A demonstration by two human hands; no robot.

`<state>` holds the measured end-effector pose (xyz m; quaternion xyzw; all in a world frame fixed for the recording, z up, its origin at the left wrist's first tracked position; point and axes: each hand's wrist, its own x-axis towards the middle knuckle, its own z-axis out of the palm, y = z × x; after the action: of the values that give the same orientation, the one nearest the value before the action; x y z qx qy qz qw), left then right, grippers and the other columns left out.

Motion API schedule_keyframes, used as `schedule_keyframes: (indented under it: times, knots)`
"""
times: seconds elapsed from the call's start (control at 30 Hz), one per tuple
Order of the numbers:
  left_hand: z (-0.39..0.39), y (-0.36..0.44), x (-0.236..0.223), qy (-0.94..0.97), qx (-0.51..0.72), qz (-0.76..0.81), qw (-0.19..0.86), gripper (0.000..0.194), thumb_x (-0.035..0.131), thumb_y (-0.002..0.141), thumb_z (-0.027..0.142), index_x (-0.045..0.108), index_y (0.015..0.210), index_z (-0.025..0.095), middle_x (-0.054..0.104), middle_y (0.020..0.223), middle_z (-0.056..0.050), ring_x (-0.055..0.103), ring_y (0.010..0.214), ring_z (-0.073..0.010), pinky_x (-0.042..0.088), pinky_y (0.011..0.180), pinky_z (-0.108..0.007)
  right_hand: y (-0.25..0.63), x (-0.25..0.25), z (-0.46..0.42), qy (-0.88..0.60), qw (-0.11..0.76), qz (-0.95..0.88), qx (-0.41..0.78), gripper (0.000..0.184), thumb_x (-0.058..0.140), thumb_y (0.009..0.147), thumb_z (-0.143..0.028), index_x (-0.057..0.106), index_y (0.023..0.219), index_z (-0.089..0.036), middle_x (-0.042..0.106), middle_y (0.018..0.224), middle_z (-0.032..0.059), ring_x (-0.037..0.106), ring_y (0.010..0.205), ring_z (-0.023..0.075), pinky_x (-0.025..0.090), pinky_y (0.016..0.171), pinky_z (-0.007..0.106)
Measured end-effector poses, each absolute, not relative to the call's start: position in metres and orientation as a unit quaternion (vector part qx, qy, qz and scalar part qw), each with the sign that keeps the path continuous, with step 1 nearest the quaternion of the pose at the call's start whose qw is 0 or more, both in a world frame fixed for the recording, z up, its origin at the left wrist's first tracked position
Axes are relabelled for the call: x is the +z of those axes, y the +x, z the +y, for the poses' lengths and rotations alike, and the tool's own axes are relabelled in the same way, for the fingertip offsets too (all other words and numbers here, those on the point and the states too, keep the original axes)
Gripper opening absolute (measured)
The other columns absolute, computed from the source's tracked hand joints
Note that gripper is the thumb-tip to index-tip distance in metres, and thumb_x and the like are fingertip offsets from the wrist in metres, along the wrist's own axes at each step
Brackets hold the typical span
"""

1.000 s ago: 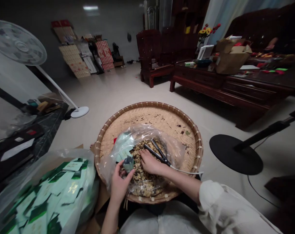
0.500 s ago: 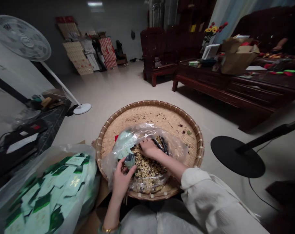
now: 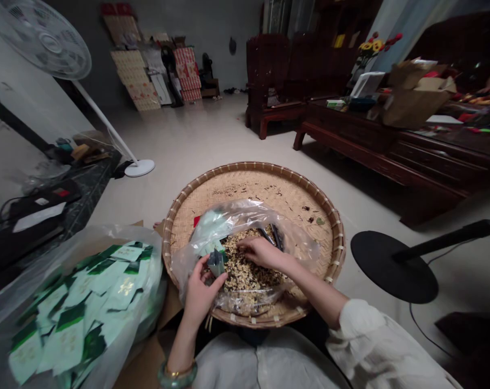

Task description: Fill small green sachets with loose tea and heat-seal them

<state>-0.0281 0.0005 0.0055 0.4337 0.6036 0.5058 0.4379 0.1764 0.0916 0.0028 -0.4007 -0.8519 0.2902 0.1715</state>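
The left hand (image 3: pixel 202 298) is raised beside the near-left part of the round woven bamboo tray (image 3: pixel 253 175), and a small dark foil sachet (image 3: pixel 216 263) is pinched between its thumb and fingers, held roughly upright with the long axis near vertical. The right hand (image 3: pixel 262 251) is held palm down, its fingers (image 3: pixel 245 244) curled into a heap of dried herbal mix (image 3: pixel 248 275) inside a clear plastic bag (image 3: pixel 297 254); whether any is gripped cannot be told. A black-handled tool (image 3: pixel 275 236) is lying in the bag. Pale green sachets (image 3: pixel 78 308) are piled in another plastic bag (image 3: pixel 151 259) just beside the tray's left rim.
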Motion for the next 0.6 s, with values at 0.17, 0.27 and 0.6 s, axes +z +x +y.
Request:
schedule_keyframes:
  times: [0.17,0.27,0.6]
  knots:
    - [0.000,-0.030,0.009,0.418,0.508,0.607,0.445,0.059,0.077,0.057,0.033,0.054,0.108,0.016,0.066,0.109,-0.012,0.069,0.087,-0.0219,0.056,0.082,-0.037,0.184,0.009,0.080,-0.484,0.135,-0.820,0.275,0.059,0.073,0.070,-0.027,0.056,0.126,-0.014,0.059,0.121,0.0169,0.057,0.109,0.0303,0.044,0.091,0.040]
    - [0.000,-0.029,0.009,0.418,0.507,0.606,0.449,0.059,0.077,0.057,0.033,0.053,0.108,0.016,0.065,0.110,-0.013,0.068,0.091,-0.0224,0.054,0.085,-0.037,0.177,0.008,0.076,-0.462,0.133,-0.827,0.293,0.048,0.075,0.067,-0.020,0.063,0.114,-0.015,0.064,0.110,0.0135,0.060,0.101,0.0276,0.046,0.087,0.036]
    - [-0.001,-0.027,0.010,0.436,0.502,0.609,0.432,0.058,0.076,0.058,0.033,0.053,0.108,0.016,0.066,0.107,-0.012,0.068,0.087,-0.0220,0.055,0.082,-0.037,0.153,0.001,0.072,-0.431,0.159,-0.844,0.278,0.073,0.079,0.064,-0.034,0.051,0.130,-0.016,0.048,0.134,0.0178,0.043,0.124,0.0332,0.036,0.100,0.044]
